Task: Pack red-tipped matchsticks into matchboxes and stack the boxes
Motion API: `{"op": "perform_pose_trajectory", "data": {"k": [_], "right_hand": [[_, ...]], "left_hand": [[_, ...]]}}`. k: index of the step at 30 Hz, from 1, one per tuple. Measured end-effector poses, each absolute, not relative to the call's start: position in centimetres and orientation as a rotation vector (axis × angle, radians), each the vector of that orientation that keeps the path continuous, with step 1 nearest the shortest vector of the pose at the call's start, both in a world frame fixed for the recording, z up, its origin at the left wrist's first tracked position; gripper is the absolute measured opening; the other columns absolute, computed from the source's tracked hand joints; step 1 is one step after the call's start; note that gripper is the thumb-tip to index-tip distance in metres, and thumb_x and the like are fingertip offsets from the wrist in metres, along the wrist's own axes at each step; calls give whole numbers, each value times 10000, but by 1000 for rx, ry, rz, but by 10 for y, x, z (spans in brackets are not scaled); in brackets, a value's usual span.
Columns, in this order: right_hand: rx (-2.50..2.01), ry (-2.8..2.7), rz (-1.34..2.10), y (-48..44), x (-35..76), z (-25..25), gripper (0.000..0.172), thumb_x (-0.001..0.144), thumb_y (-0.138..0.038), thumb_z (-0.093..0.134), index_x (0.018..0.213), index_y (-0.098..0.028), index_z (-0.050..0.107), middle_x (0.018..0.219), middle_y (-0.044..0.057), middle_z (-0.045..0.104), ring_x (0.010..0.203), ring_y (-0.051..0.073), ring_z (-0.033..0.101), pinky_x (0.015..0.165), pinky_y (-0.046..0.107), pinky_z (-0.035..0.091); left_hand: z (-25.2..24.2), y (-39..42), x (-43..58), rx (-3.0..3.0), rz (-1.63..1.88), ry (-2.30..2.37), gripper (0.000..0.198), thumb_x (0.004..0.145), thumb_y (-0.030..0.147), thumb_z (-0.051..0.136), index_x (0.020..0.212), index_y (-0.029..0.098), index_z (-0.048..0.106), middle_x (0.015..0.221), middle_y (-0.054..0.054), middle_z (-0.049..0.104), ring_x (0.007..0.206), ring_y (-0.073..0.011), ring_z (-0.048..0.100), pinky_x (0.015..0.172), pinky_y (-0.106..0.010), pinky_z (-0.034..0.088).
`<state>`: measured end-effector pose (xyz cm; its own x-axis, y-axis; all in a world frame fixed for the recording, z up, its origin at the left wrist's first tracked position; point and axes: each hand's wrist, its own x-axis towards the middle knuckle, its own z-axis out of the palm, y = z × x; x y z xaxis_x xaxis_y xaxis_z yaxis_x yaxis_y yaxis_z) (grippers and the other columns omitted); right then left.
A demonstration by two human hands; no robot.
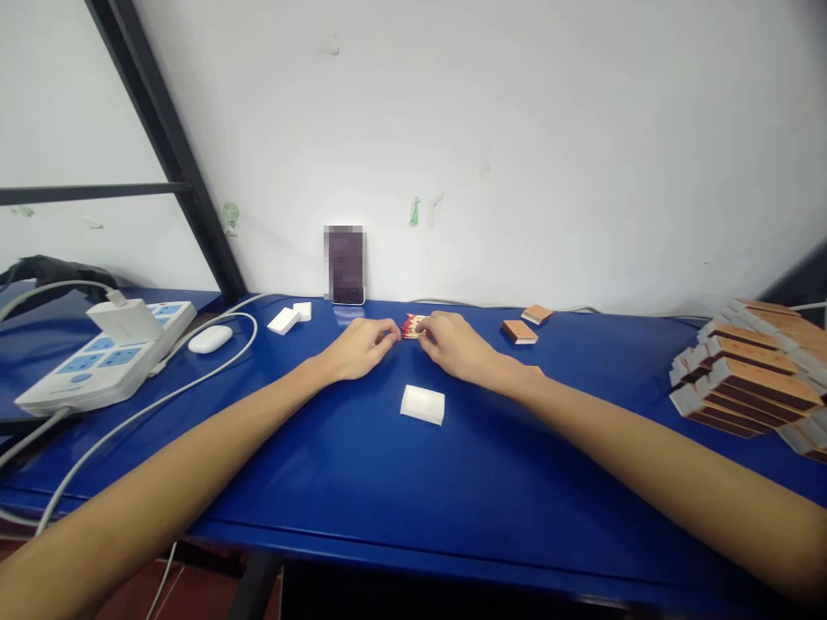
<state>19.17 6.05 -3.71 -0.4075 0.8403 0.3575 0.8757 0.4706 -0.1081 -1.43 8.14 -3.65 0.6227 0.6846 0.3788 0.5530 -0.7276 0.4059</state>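
Note:
A small bunch of red-tipped matches (413, 325) lies between my two hands on the blue tabletop. My left hand (363, 348) is closed, its thumb and fingertips drawn together at the red heads. From the other side, my right hand (454, 344) curls its fingers over the pale stick ends, and its thumb reaches down beside them. The palms' undersides are hidden. Nearer to me, below the matches, sits a white matchbox tray (422, 405). Right of my right hand are a brown matchbox sleeve (520, 332) and another brown sleeve (536, 314); part of a third shows behind my forearm.
Stacked matchboxes (753, 379) fill the right side. At the back left lie two white trays (284, 320), near a phone (347, 265) leaning on the wall. A power strip (109, 357), a white earbud case (210, 339) and looping cables (174, 392) occupy the left.

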Motion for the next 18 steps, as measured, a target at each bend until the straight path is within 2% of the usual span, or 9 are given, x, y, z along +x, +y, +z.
{"op": "perform_pose_trajectory", "data": {"k": [3, 6, 9, 13, 18], "right_hand": [[-1478, -2323, -120, 65, 186, -44, 217, 912, -124, 479, 807, -150, 667, 864, 109, 681, 767, 190, 595, 685, 297, 379], [-1497, -2295, -95, 63, 188, -48, 230, 919, -136, 478, 798, -153, 673, 861, 105, 681, 769, 189, 595, 688, 297, 384], [-1457, -2260, -36, 59, 193, -51, 203, 912, -152, 510, 812, -160, 686, 856, 85, 667, 764, 177, 589, 705, 291, 399], [-1367, -2212, 60, 52, 199, -52, 139, 862, -142, 572, 804, -165, 696, 861, 61, 623, 747, 161, 566, 726, 293, 415], [-1288, -2203, 144, 43, 205, -53, 118, 858, -155, 607, 792, -173, 703, 814, 34, 599, 718, 147, 548, 704, 286, 408]], "left_hand": [[-36, 82, -15, 2590, 745, 1035, 268, 932, 282, 433, 938, 168, 675, 671, 19, 606, 577, -122, 502, 609, -262, 368], [-37, 81, -15, 2650, 651, 1092, 195, 862, 240, 504, 895, 172, 684, 601, 29, 560, 558, -126, 492, 595, -266, 350], [-39, 80, -14, 2723, 563, 1137, 160, 831, 211, 515, 885, 183, 663, 619, 26, 568, 580, -134, 509, 600, -274, 341], [-38, 77, -15, 2708, 511, 1185, 134, 904, 286, 459, 901, 188, 551, 693, 6, 585, 614, -153, 517, 606, -288, 346], [-39, 78, -18, 2738, 409, 1159, 229, 956, 413, 381, 844, 214, 367, 765, -17, 518, 652, -173, 478, 620, -315, 351]]}}
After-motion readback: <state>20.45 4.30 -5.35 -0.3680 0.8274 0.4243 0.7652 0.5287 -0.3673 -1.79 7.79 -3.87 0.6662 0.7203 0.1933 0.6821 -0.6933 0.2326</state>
